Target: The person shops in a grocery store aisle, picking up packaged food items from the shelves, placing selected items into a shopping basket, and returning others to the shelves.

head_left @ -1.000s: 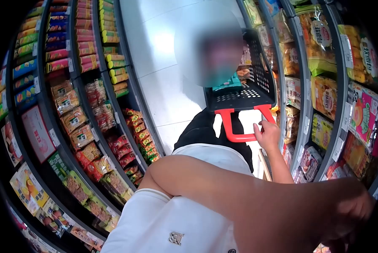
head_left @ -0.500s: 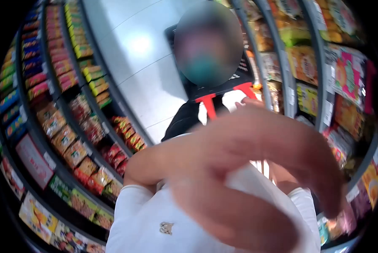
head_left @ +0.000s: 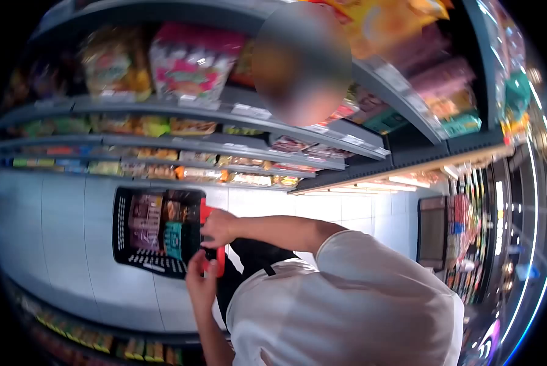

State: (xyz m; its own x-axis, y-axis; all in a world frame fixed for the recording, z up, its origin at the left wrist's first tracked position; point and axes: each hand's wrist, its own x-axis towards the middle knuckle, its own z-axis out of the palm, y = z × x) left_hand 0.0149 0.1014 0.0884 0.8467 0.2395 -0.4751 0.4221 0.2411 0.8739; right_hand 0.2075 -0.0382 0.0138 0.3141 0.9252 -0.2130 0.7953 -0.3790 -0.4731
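A black basket [head_left: 121, 229] with a red handle [head_left: 220, 262] hangs before my body. My right hand [head_left: 219, 228] is closed round the upper part of the handle. My left hand [head_left: 201, 268] is at the handle's lower end, its fingers apart with some red showing between them. Inside the basket lie purple-brown packets [head_left: 144, 222], a teal packet [head_left: 173, 239] and a brown packet [head_left: 174, 210].
Shelves [head_left: 224, 110] of packaged snacks run across the top, with a pink-and-white bag [head_left: 191, 64] on one. More shelves [head_left: 102, 338] stand at the lower left. Pale floor tiles [head_left: 66, 226] lie between. A blurred oval hides part of the upper shelves.
The view has swung round, with the basket now at left. My left arm, earlier stretched across my body, has come down to the handle. Purple-brown packets inside the basket now show.
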